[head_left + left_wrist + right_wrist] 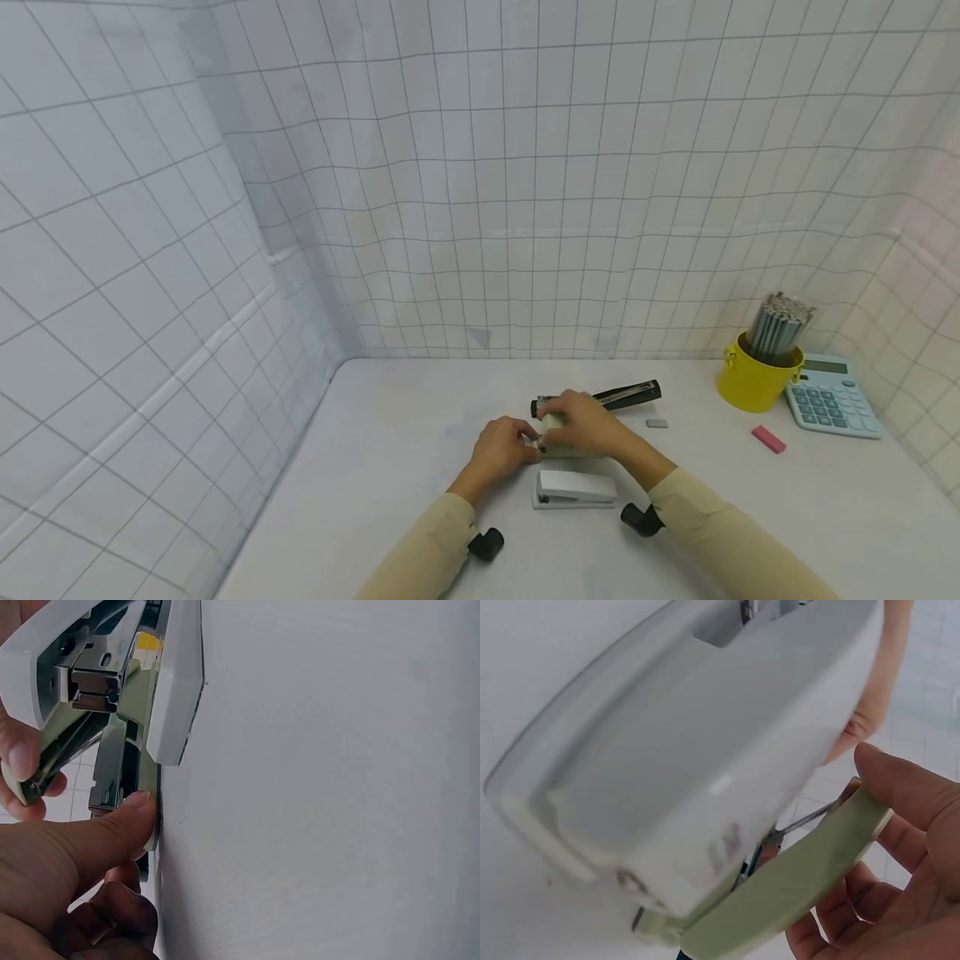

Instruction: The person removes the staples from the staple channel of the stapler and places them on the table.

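A pale green stapler (787, 881) stands with its top cover raised, a metal spring showing inside. My right hand (588, 423) grips that raised cover between thumb and fingers. At the stapler's front end, my left hand (498, 450) pinches the base, thumb on top and fingers curled below. Nearer to me lies a white stapler (576, 487), which blocks part of the green one in both wrist views. Just behind the hands is a black stapler (633, 395), stretched out at an angle and partly covered by the right hand.
Right of the hands lie a small grey block (657, 423) and a pink bar (768, 439). A yellow bucket (750, 387) holding a bundle of grey pencils (780, 327) stands at the back right, beside a light blue calculator (834, 404). Grid-patterned cloth walls (480, 183) enclose the white table (390, 417).
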Motion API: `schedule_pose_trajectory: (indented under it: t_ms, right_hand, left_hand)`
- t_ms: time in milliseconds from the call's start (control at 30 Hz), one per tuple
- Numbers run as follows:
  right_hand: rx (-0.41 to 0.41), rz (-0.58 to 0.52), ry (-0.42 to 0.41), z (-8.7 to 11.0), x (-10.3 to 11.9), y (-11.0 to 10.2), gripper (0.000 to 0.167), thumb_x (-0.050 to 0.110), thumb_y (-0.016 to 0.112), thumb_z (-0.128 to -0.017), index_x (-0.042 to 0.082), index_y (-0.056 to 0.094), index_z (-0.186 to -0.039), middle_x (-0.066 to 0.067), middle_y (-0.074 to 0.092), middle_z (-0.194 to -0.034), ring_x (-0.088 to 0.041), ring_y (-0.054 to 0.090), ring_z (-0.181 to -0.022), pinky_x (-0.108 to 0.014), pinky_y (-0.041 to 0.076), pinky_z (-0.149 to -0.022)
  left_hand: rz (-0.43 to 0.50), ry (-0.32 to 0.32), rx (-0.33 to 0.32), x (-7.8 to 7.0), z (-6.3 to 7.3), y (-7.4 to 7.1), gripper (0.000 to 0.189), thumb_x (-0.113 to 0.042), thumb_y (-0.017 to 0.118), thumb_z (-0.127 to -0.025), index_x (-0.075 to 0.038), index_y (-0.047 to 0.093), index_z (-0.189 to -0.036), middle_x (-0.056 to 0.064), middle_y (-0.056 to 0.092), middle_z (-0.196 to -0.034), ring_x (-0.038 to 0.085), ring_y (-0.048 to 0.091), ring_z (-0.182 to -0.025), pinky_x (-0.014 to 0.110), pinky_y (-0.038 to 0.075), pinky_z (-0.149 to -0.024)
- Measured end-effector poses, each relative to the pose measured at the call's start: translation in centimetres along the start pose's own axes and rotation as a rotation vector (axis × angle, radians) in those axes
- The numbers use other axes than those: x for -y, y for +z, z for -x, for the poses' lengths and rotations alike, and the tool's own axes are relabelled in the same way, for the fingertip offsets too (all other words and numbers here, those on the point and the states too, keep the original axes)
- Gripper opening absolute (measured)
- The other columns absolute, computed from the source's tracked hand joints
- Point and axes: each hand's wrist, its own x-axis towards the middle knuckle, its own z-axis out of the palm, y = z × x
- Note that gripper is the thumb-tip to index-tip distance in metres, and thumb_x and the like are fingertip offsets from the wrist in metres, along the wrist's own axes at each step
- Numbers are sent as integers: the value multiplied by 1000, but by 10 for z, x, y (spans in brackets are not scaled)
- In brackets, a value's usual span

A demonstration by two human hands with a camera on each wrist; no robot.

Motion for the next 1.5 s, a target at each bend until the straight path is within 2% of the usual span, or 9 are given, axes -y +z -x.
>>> schedule_pose_trajectory:
  t_ms: [133,300,400,567,833,1033,1233,1500]
  right_hand:
    - [-16,-30,19,7,1,-9,36,25,80,-86,12,74,-119,-6,67,-115,-20,57,-98,-44,48,-85]
    - [-26,-80,8,13,0,-16,34,23,78,-88,11,73,-120,-9,67,-118,-20,57,-98,-42,48,-83]
    - [-31,-93,15,16,-2,-19,34,24,78,-90,11,72,-121,-9,66,-118,-20,57,-96,-40,48,-81]
    - [-49,-122,38,21,-5,-27,35,27,77,-91,11,72,-122,-7,65,-118,-20,57,-97,-42,49,-84]
    - [-64,-131,63,32,-10,-40,36,30,77,-91,15,71,-123,-3,61,-110,-21,52,-96,-43,45,-84]
    - [-94,-137,73,38,-15,-47,37,31,78,-90,17,71,-123,-4,64,-119,-26,59,-111,-54,48,-95]
    - [-98,-142,69,44,-22,-53,40,30,78,-91,12,69,-126,-5,63,-120,-24,57,-105,-47,49,-91]
    - [-113,-196,80,59,-32,-64,40,29,76,-93,11,67,-127,-11,61,-130,-30,56,-113,-52,49,-96]
  left_hand:
    - [-17,-15,-1,-1,1,0,24,-23,88,-78,-15,79,-98,-7,58,-70,10,51,-63,28,41,-56]
    - [-17,-4,3,-1,2,-1,24,-22,88,-78,-14,79,-99,-7,58,-71,10,51,-64,28,40,-56]
    - [-18,-8,8,0,2,-1,24,-23,87,-79,-14,79,-100,-7,58,-71,10,51,-63,28,40,-56]
    - [-24,-11,3,0,1,-1,24,-24,87,-79,-16,79,-100,-7,58,-72,10,51,-64,28,41,-56]
    - [-37,-17,-2,-3,1,-1,24,-24,87,-79,-16,79,-100,-7,58,-73,11,52,-65,29,41,-57]
    - [-42,-31,-7,-4,1,-1,24,-24,87,-79,-16,79,-100,-7,59,-74,11,52,-66,30,41,-58]
    - [-36,-38,-5,-5,3,-1,24,-24,87,-79,-16,79,-101,-6,58,-75,12,51,-67,29,41,-58]
    - [-43,-42,-3,-4,4,-1,25,-24,87,-79,-17,79,-101,-6,58,-76,12,51,-67,30,41,-59]
